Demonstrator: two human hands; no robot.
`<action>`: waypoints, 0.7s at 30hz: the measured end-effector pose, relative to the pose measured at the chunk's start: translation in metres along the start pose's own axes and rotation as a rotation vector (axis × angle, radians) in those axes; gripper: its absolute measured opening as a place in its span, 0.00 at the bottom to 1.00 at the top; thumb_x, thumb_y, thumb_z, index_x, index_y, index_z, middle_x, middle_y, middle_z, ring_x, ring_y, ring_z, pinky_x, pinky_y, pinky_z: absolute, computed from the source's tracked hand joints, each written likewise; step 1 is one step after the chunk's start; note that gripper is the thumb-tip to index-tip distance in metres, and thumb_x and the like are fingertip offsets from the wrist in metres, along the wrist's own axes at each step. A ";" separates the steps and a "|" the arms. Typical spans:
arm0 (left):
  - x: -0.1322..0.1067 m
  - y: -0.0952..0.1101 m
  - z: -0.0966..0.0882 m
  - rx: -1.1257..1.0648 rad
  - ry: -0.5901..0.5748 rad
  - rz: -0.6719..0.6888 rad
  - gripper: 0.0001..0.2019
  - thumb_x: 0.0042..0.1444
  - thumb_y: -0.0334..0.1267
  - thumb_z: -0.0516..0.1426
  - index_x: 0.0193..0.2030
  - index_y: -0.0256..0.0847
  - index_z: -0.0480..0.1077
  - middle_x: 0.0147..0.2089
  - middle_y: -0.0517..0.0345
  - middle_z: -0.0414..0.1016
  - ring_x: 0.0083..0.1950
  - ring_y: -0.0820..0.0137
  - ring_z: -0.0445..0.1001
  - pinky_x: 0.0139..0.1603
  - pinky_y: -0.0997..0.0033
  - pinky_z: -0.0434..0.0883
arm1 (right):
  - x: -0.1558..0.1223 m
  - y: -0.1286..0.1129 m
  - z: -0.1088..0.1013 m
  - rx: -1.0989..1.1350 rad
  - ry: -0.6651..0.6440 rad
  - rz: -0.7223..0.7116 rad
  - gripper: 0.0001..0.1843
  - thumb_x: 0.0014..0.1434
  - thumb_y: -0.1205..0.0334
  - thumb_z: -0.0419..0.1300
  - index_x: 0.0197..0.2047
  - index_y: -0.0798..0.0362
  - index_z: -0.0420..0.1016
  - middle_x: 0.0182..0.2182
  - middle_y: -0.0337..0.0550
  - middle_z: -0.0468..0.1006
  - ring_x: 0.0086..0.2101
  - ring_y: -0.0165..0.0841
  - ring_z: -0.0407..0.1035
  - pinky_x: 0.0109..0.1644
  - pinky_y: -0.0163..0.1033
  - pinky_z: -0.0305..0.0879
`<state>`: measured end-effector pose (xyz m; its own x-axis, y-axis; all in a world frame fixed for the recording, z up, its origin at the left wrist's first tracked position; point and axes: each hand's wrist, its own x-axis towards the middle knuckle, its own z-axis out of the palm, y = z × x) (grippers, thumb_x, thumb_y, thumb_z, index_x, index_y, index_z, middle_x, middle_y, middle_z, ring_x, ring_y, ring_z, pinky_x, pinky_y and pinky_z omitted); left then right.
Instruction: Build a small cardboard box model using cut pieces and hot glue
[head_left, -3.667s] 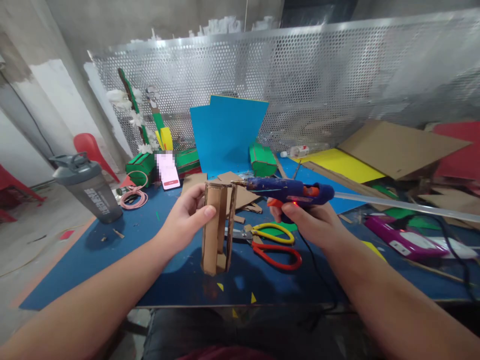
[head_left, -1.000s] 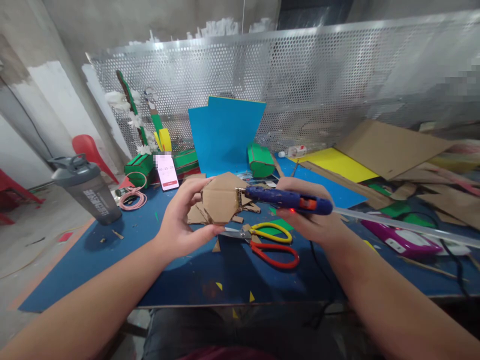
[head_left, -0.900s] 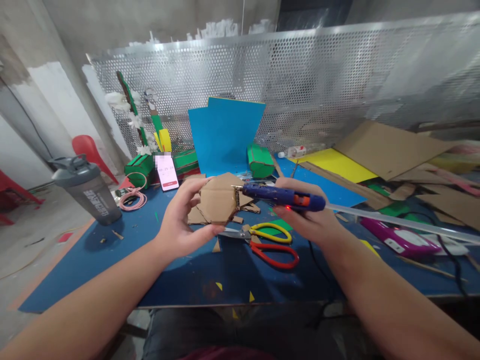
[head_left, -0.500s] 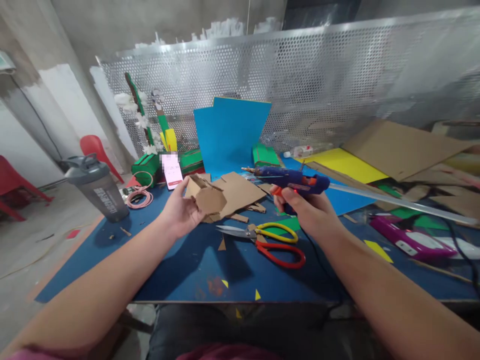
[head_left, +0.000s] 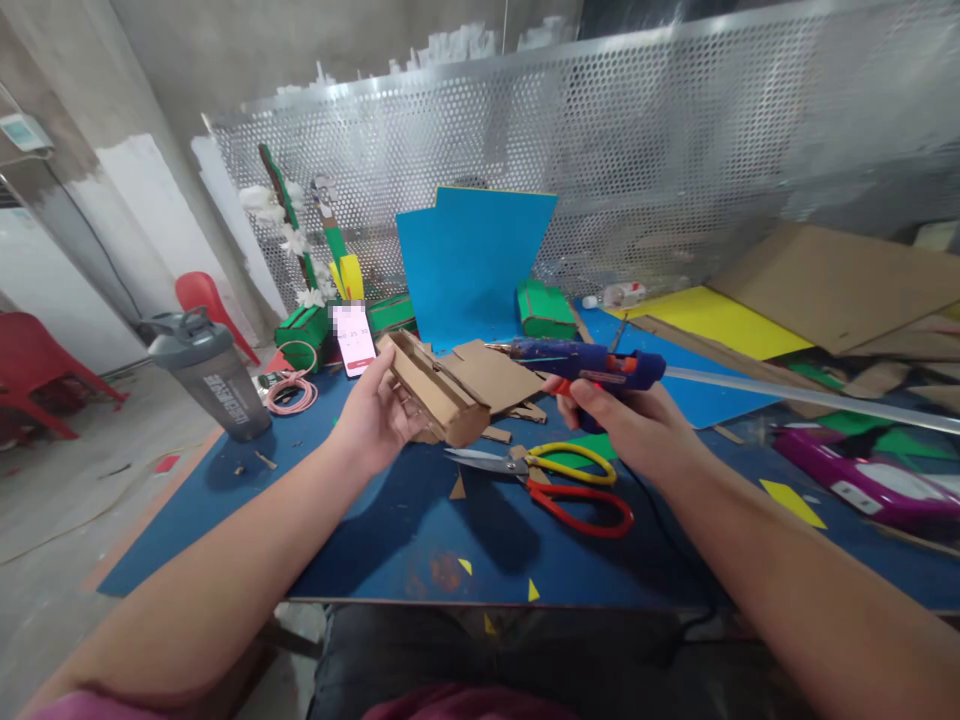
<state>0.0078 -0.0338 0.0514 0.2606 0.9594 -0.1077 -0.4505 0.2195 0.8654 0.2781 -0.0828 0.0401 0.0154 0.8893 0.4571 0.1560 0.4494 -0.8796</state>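
Note:
My left hand (head_left: 375,420) grips a small brown cardboard box piece (head_left: 433,390), lying tilted with its long side pointing toward me and to the right. My right hand (head_left: 634,430) is closed round a blue hot glue gun (head_left: 581,362) with an orange trigger and a long clear glue stick (head_left: 810,400) jutting out behind. The gun's nozzle points left, a short way right of the cardboard piece and apart from it. Both are held above a blue table (head_left: 390,540).
Yellow and red scissors (head_left: 555,478) lie just below my hands. Loose cardboard scraps (head_left: 491,375), a blue sheet (head_left: 472,260), green boxes (head_left: 546,310), a phone (head_left: 354,338), a pink cable (head_left: 291,392) and a grey shaker bottle (head_left: 211,378) surround them. Cardboard sheets (head_left: 840,285) and a purple tool (head_left: 870,480) fill the right.
My left hand has turned the cardboard piece from face-on to lying lengthwise and moved it left of the nozzle. The glue gun has drawn back slightly to the right.

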 end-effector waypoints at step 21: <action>-0.002 -0.016 0.015 -0.165 0.141 -0.111 0.18 0.62 0.49 0.68 0.50 0.40 0.75 0.44 0.49 0.81 0.45 0.64 0.84 0.55 0.62 0.83 | -0.002 0.026 0.040 -0.151 0.282 0.076 0.27 0.42 0.42 0.79 0.32 0.47 0.70 0.23 0.37 0.73 0.25 0.35 0.68 0.30 0.42 0.69</action>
<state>0.0267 -0.0422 0.0452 0.2000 0.9406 -0.2744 -0.5625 0.3395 0.7538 0.2430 -0.0694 0.0115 0.3021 0.8518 0.4280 0.2881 0.3465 -0.8927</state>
